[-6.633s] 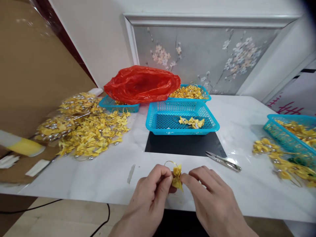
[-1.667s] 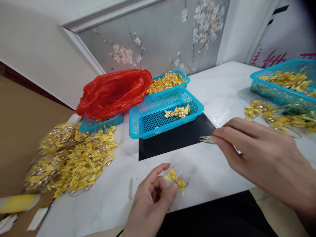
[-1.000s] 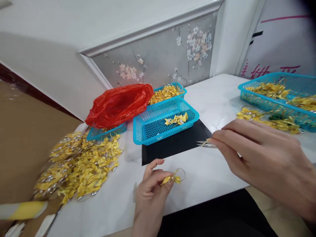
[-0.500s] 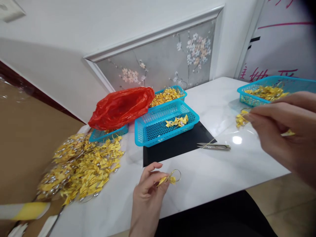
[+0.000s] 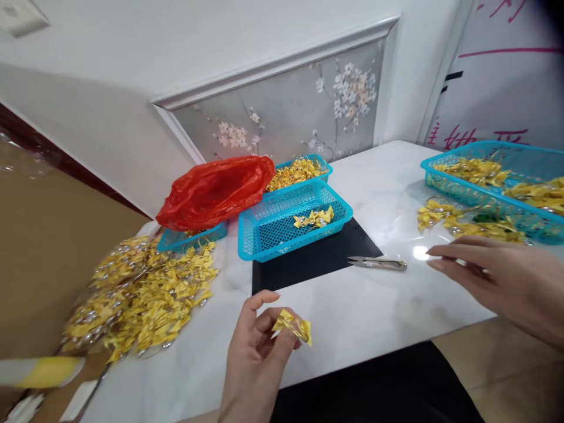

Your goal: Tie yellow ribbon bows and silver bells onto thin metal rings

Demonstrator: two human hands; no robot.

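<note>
The left hand is raised over the near edge of the white marble-patterned counter; its grip is clamped on a small folded yellow ribbon bow, pinched between thumb and fingertips, the bow held just above the counter surface and sticking out to the right of the fingers; the right hand hovers over the counter's right part with its fingers spread loosely apart, holding nothing, its fingertips pointing left toward a pair of small silver thread snips; the snips lie flat on the counter, near those fingertips but apart from them, their tip just beside the corner of a flat black rectangular mat.

On the far part of the mat stands a bright blue perforated plastic basket with a few yellow bows lying in it; behind it a second blue basket is heaped with yellow bows; a crumpled red plastic bag rests to the left, lying over a third blue basket; a large loose pile of yellow ribbon bows with silver bits spreads over the left side of the counter; at the right stands a larger blue plastic basket holding more yellow bows, with a smaller scatter of yellow bows on the counter just in front of it, beyond the right hand; a grey wall panel painted with pale blossoms stands behind the counter.
</note>
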